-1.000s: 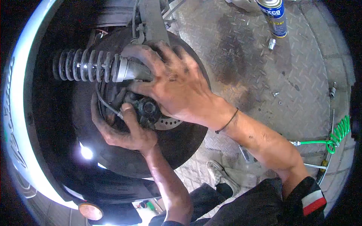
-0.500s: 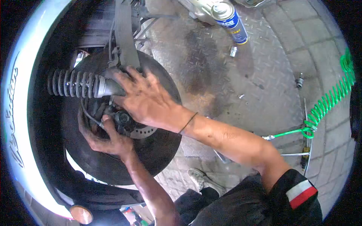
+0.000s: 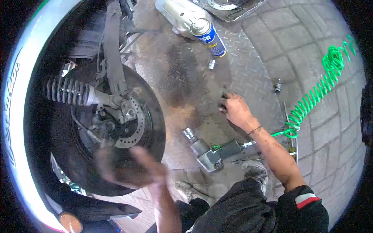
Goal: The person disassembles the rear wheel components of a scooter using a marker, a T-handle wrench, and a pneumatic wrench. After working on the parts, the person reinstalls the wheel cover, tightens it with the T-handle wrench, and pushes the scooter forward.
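Observation:
Motion blurs my left hand [image 3: 132, 167], which is in front of the lower part of the wheel [image 3: 155, 128]; its thumb stands apart from the fingers and nothing shows between them. Above it are the caliper [image 3: 110, 126], the perforated brake disc [image 3: 136, 136] and the shock absorber with its coil spring [image 3: 68, 91]. My right hand [image 3: 236, 109] is low over the metal floor plate [image 3: 248, 73], its darkened fingers curled together. Whatever they may hold is too small to make out. An impact wrench [image 3: 210, 156] with a socket lies below and left of this hand.
A blue spray can [image 3: 213, 42] stands at the top, with a small socket [image 3: 211, 64] beside it. Another socket [image 3: 277, 86] lies further right. A coiled green hose [image 3: 311, 101] stretches to the right. The vehicle's fender [image 3: 23, 128] curves along the left edge.
My right hand has left the shock absorber and moved right, over the floor plate. My left hand has come off the caliper and lower. The view has shifted right, and the impact wrench now shows fully.

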Available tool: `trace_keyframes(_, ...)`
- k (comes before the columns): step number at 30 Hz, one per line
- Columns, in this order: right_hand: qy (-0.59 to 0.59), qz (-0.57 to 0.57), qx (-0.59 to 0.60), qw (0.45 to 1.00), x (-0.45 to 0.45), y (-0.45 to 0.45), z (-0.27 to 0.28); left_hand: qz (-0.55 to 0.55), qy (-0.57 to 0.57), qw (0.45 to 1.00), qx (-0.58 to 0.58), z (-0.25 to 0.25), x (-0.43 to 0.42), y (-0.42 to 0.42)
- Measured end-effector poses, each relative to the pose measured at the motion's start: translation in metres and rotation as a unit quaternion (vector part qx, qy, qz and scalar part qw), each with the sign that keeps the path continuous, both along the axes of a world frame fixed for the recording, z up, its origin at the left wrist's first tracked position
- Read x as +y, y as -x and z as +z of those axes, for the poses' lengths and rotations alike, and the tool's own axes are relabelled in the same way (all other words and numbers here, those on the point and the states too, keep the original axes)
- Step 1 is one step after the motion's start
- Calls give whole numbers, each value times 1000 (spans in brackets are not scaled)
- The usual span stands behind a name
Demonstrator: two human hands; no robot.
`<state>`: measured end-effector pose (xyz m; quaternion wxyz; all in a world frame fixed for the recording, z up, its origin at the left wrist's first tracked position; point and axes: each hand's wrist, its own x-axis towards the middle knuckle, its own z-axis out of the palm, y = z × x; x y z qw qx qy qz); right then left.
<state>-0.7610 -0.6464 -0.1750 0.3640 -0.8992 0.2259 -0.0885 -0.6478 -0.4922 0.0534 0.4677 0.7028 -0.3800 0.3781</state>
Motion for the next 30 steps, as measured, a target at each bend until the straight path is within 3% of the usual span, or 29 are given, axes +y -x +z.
trace_keyframes(2,-131,-75,-93,984,-9,8,4,-72,-264,955,118,-31,10,25)
trace_keyframes(3,-127,-69,-89,986,-13,14,11,-96,-368,908,177,-44,5,39)
trace_keyframes(5,-423,-200,-133,873,-23,30,29,-149,-445,860,199,-115,-3,35)
trace_keyframes(9,-394,-227,-189,870,-32,60,34,-120,-479,853,170,-208,-11,33)
trace_keyframes(12,-410,-235,-209,856,-30,80,38,-136,-473,855,164,-220,-17,38)
trace_keyframes(14,-440,-261,-187,838,-25,87,37,-119,-532,818,184,-219,-19,38)
trace_keyframes(19,-436,-253,-149,851,-8,83,36,-134,-521,827,167,-218,-21,39)
trace_keyframes(21,-426,-235,-138,863,-1,76,39,-76,-423,877,215,-226,-20,44)
trace_keyframes(22,-416,-219,-127,873,2,72,42,-75,-423,877,215,-208,-27,45)
trace_keyframes(24,-356,-206,-160,897,9,65,39,-130,-272,782,546,-172,-36,48)
trace_keyframes(27,-347,-197,-176,900,13,53,52,-74,-217,815,531,-153,-38,54)
trace_keyframes(30,-325,-204,-192,903,16,43,66,-56,-212,816,534,-138,-36,53)
